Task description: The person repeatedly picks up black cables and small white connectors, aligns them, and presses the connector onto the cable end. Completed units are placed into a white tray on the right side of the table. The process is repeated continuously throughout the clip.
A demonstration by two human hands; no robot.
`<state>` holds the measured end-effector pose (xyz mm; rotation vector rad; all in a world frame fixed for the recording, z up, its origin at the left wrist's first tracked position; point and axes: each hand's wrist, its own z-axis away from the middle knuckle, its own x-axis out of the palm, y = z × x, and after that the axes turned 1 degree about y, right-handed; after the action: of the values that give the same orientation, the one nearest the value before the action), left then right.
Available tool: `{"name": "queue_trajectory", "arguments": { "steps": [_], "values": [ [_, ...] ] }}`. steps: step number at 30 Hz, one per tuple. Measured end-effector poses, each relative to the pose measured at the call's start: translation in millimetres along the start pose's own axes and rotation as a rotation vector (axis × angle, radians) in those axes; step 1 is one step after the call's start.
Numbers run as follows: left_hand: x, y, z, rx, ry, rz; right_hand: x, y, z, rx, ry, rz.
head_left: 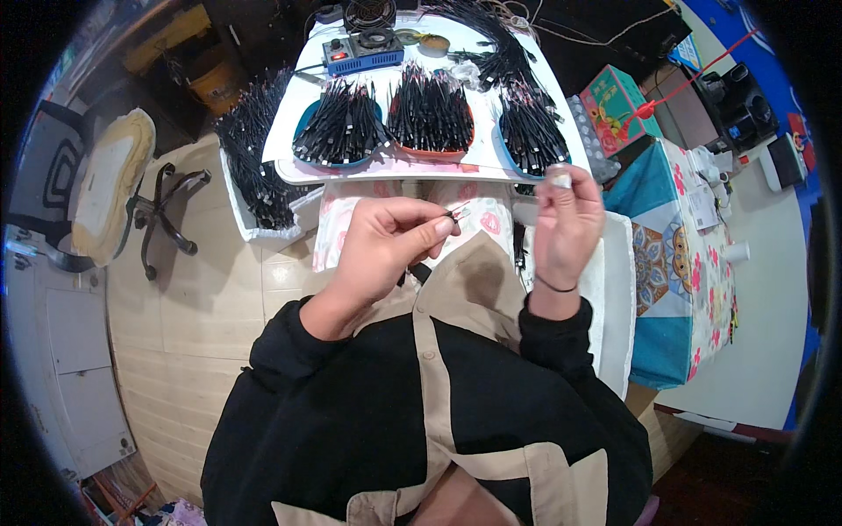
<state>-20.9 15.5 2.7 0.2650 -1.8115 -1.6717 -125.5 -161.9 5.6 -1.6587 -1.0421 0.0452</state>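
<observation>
Over my lap, my left hand (395,241) pinches the end of a thin black cable (453,216) between thumb and forefinger. Fine bare-looking wires, some reddish, stick out past the fingertips. My right hand (568,223) is raised in front of the blue bin at the right, its fingers bent in toward the thumb. Something whitish shows at its fingertips, too small to make out. Ahead on the white table (421,171), black cables with small plugs stand bunched in a blue bin (326,158), a red-orange bin (430,152) and another blue bin (510,156).
A small blue device (364,60) with a red light stands at the table's back left, beside a round tin (433,46). White foam boxes flank me, the left one (267,233) heaped with black cables. An office chair (114,188) stands left; a cloth-covered table (693,263) stands right.
</observation>
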Motion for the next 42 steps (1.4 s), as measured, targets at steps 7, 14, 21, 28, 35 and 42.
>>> {"name": "queue_trajectory", "arguments": {
  "steps": [7,14,21,28,35,42],
  "values": [
    [-5,7,-12,-0.199,-0.172,0.253,1,-27,-8,-0.440,-0.729,0.815],
    [-3,10,-12,-0.220,-0.219,0.256,12,-37,-14,-0.694,-0.860,0.886],
    [3,9,-2,-0.166,-0.228,0.213,1,-41,-11,-0.260,-0.564,0.595],
    [4,9,0,-0.207,-0.267,0.261,5,-50,-1,-0.682,-0.831,0.850],
    [8,12,-2,-0.222,-0.301,0.241,6,-47,-4,-0.744,-0.837,0.884],
    [22,2,-7,0.935,-0.039,-0.967,-9,-31,6,0.195,-0.695,0.524]
  ]
}}
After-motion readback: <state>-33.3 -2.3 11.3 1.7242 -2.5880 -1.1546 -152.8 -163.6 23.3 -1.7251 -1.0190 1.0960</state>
